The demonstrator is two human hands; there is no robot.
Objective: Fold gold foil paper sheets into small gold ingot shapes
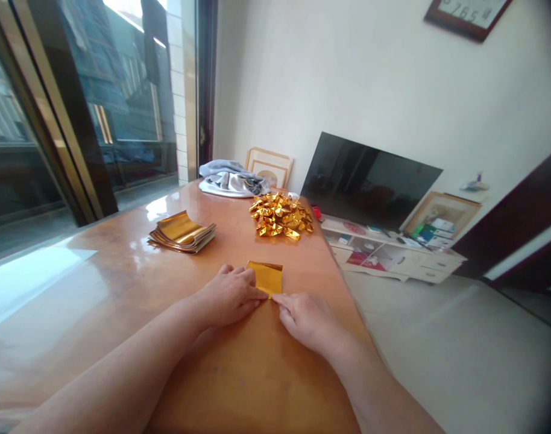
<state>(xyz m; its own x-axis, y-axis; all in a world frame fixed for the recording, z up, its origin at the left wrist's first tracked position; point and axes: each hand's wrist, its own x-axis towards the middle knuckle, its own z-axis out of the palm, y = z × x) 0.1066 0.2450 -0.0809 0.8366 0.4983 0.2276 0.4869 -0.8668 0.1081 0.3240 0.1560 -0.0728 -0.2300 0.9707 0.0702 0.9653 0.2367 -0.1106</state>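
A sheet of gold foil paper (pixel 269 278) lies on the glossy wooden table in front of me, its near edge under my fingertips. My left hand (pixel 230 295) is closed at the sheet's left side, with the fingers bent and the thumb and index tip at the near edge. From the right, my right hand (pixel 309 319) pinches the same near edge, its fingertips almost meeting the left ones. Beyond the sheet is a heap of folded gold foil pieces (pixel 280 216). To the left rests a stack of gold foil sheets (pixel 181 232), slightly curled.
The table (pixel 239 380) has its right edge close to my right forearm. A bundle of grey and white cloth (pixel 230 179) sits at the far end. Past the edge stand a low white cabinet (pixel 402 259) and a large dark television (pixel 370 181).
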